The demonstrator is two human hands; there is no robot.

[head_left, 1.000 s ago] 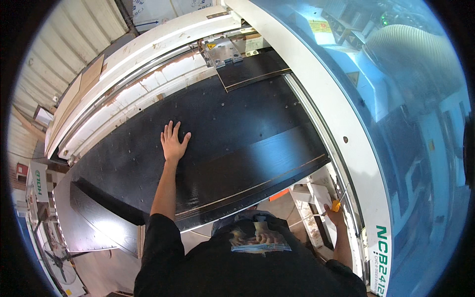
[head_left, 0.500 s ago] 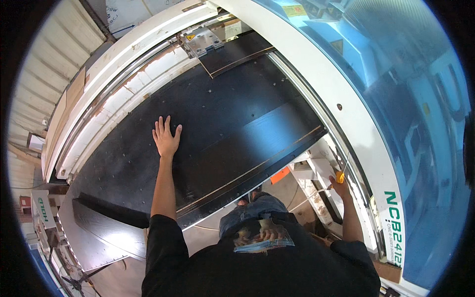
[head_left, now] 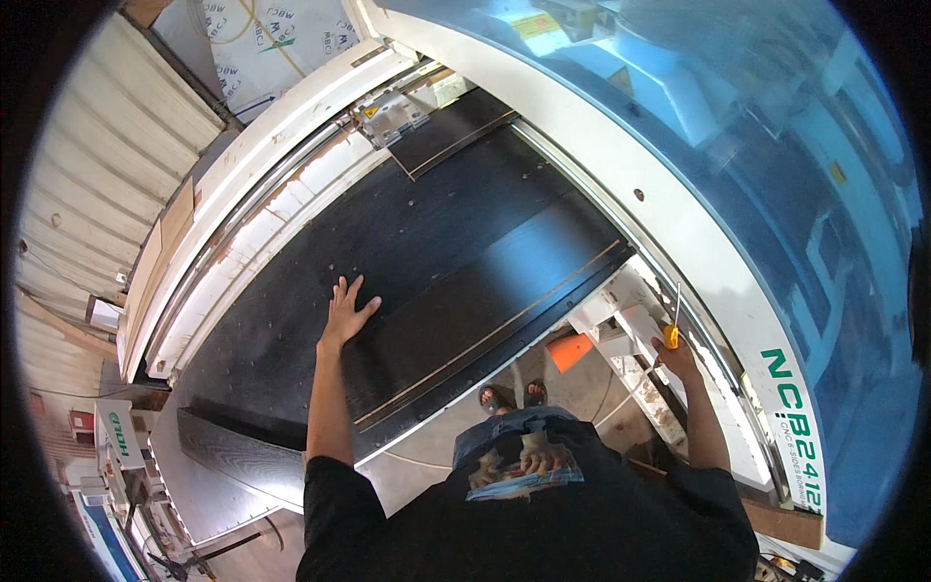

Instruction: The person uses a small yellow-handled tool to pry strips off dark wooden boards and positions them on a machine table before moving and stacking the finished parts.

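My left hand [head_left: 346,310] is over the black machine table [head_left: 320,242], palm down with fingers spread and nothing in it. Whether it touches the surface I cannot tell. Just right of it lies a long dark panel [head_left: 465,310] with a pale strip along its near edge. At the right, beside the machine's rail, my right hand [head_left: 679,361] is closed around a screwdriver [head_left: 671,336] with a yellow handle. Its thin metal shaft points away from me, toward the rail.
A metal clamp [head_left: 391,116] meets a smaller dark board [head_left: 446,136] at the far end. The white machine frame [head_left: 601,155] with a blue clear cover [head_left: 776,194] rises along the right. An orange piece [head_left: 569,353] hangs by the table's near edge. A dark board [head_left: 242,446] lies at left.
The view has shifted, showing more floor and my feet. My left hand sits slightly further right over the table, fingers still spread. My right hand keeps the screwdriver by the rail.
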